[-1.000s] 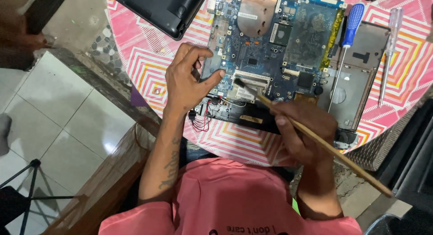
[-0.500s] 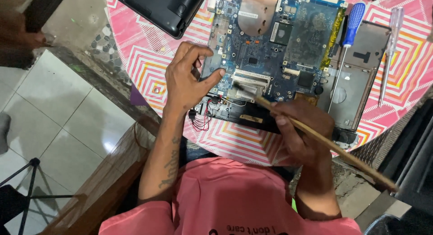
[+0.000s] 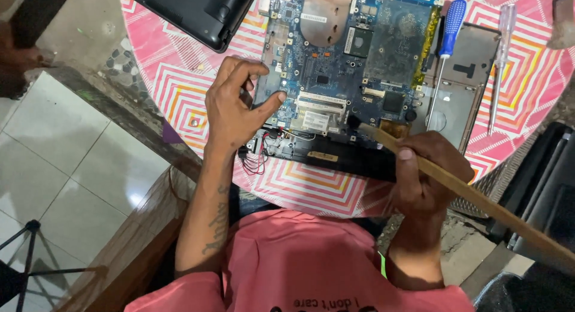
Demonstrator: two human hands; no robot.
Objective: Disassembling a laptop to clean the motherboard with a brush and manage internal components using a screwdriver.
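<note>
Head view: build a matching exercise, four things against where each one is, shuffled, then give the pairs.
Things:
1. left hand
2. right hand
3. blue-handled screwdriver
4. clear-handled screwdriver

Places:
A. lying on the metal plate
B. gripping the long wooden brush
C. lying on the pink patterned cloth, right of the plate
D. thumb on the left edge of the blue circuit board

Pairs: 1-D, 2-B, 3-A, 4-C
</note>
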